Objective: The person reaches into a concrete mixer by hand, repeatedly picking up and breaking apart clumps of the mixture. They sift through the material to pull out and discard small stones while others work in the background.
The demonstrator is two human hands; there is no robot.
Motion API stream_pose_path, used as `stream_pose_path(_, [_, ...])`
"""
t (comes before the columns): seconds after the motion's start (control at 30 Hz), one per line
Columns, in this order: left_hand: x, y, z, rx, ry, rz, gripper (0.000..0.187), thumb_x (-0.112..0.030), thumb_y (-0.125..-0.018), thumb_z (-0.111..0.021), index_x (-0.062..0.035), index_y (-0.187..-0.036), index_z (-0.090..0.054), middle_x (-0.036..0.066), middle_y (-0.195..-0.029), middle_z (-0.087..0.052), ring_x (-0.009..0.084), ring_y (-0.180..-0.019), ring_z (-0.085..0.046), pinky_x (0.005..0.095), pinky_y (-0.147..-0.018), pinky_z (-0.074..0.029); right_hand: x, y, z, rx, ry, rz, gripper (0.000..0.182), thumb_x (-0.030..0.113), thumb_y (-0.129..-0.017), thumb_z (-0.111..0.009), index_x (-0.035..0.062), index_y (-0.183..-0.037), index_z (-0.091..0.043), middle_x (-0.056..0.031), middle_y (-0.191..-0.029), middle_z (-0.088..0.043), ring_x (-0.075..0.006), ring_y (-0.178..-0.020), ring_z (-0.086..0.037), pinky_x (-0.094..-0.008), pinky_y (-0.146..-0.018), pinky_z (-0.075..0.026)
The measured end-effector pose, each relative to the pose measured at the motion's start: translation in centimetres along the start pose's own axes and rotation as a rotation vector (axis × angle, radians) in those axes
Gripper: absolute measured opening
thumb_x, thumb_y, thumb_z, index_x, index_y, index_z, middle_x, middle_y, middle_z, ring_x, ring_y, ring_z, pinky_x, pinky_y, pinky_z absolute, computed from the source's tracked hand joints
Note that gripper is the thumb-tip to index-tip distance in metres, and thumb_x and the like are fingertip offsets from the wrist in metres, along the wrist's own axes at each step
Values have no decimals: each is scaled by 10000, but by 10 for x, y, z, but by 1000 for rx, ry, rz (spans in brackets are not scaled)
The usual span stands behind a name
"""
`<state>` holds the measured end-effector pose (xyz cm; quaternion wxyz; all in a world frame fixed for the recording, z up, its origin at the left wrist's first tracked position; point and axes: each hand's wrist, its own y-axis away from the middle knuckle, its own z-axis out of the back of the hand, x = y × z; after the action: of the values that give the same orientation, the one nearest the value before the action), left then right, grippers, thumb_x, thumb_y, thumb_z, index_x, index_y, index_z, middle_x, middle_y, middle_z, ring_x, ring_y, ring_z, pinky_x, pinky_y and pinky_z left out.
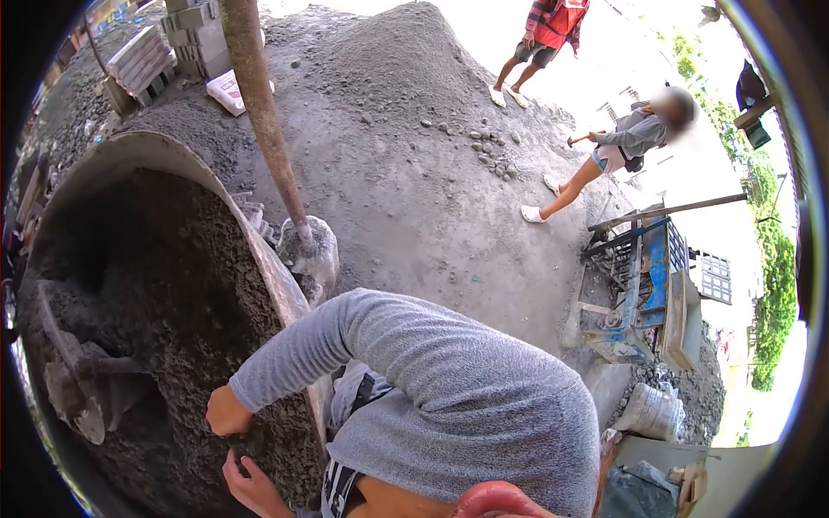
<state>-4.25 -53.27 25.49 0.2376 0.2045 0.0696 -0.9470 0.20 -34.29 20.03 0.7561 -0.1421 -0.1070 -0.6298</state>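
Observation:
A large round drum (281, 281) on the left holds dark, damp, crumbly mix (186, 302). My right hand (229, 412), at the end of a grey sleeve, is closed just over the mix; whatever its fingers hold, if anything, is hidden. Just below it my left hand (252, 488) has its fingers apart and nothing in it, near the drum's lower right side. A mixer blade (91, 380), crusted with mix, sits inside the drum at the far left.
A shovel (311, 250) with a long pole stands beside the drum. Beyond are a gravel pile (406, 60), stacked blocks (197, 36) and a white bag (229, 92). Two people stand at the upper right, above a blue metal machine (652, 289). A filled sack (652, 410) lies lower right.

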Motion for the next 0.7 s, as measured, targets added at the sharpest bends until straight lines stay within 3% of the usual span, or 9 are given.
stream_pose_path(0.17, [22,4,-32,136,-52,-38,375,-130,-900,-467,68,-1213,-528,252,-1172,-554,403,-1084,-533,433,-924,-414,-6,-5,-13,63,37,9,159,153,-701,-650,31,-774,-721,-155,-794,-688,-329,-775,-666,-438,-650,-531])
stream_pose_path(0.37, [20,6,-37,251,54,-31,407,-60,-853,-484,63,-1241,-498,243,-1133,-533,420,-1063,-517,458,-892,-411,-4,-3,-12,111,40,9,167,147,-726,-639,24,-801,-722,-162,-823,-689,-329,-787,-662,-432,-669,-528])
stream_pose_path(0.7, [6,2,-31,293,42,29,399,-98,-868,-469,28,-1243,-517,238,-1147,-528,418,-1078,-516,454,-889,-417,-1,-4,-5,199,39,-19,174,146,-765,-620,18,-831,-719,-159,-868,-686,-325,-808,-656,-428,-680,-528])
